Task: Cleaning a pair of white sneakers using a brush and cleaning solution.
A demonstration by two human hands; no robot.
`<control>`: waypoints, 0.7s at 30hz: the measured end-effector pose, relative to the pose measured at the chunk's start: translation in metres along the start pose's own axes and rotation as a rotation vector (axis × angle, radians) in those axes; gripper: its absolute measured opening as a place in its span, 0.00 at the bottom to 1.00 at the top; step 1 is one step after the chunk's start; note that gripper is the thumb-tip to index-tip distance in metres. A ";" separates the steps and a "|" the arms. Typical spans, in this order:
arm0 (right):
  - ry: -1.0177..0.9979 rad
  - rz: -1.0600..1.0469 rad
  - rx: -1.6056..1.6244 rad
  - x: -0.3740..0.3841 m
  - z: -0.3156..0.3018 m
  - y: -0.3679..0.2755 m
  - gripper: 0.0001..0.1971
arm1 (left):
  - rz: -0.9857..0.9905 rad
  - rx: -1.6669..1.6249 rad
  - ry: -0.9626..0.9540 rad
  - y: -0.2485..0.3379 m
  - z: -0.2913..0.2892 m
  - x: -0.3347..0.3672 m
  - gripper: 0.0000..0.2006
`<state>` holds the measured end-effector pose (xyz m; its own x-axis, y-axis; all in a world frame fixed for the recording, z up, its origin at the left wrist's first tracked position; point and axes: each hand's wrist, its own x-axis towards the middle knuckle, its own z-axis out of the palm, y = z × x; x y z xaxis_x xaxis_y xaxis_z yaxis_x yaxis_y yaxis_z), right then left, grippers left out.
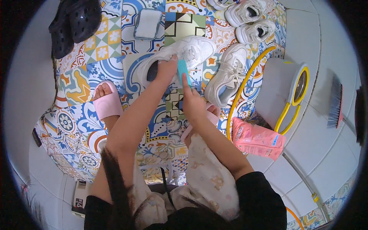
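Note:
A white sneaker [191,50] lies on the patterned tile floor [76,122] in front of me. My left hand [165,68] grips it at its opening, near the heel. My right hand [191,101] holds a teal brush [183,71] upright against the sneaker's side. My feet are in pink slippers [108,102], one on the left and one partly hidden under my right forearm.
A second white sneaker [227,74] lies just right of the brush. Two more white sneakers [251,21] sit at the back right, black clogs [73,23] at the back left. A grey sponge [147,23], a white bucket with yellow hose [281,90], a pink pouch [257,138] and a hanging brush [336,101] surround me.

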<state>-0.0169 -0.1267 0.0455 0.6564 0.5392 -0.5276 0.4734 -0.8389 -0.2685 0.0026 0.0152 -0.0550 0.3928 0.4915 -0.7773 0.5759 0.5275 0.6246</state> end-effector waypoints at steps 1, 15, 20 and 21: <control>0.000 0.002 -0.002 0.004 0.000 0.004 0.40 | 0.144 0.404 -0.056 -0.005 -0.002 0.014 0.24; 0.292 0.094 -0.103 0.116 -0.061 0.052 0.41 | 0.161 0.056 0.042 0.020 0.009 -0.006 0.25; 0.273 0.046 -0.227 0.055 -0.017 0.050 0.38 | 0.081 -0.033 0.052 0.033 0.005 -0.009 0.25; 0.227 0.028 -0.192 0.047 -0.013 0.049 0.37 | 0.084 -0.034 0.050 0.032 0.006 -0.006 0.25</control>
<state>0.0446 -0.1416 0.0183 0.7751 0.5372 -0.3327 0.5418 -0.8360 -0.0875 0.0224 0.0250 -0.0309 0.4019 0.5681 -0.7182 0.5180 0.5057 0.6899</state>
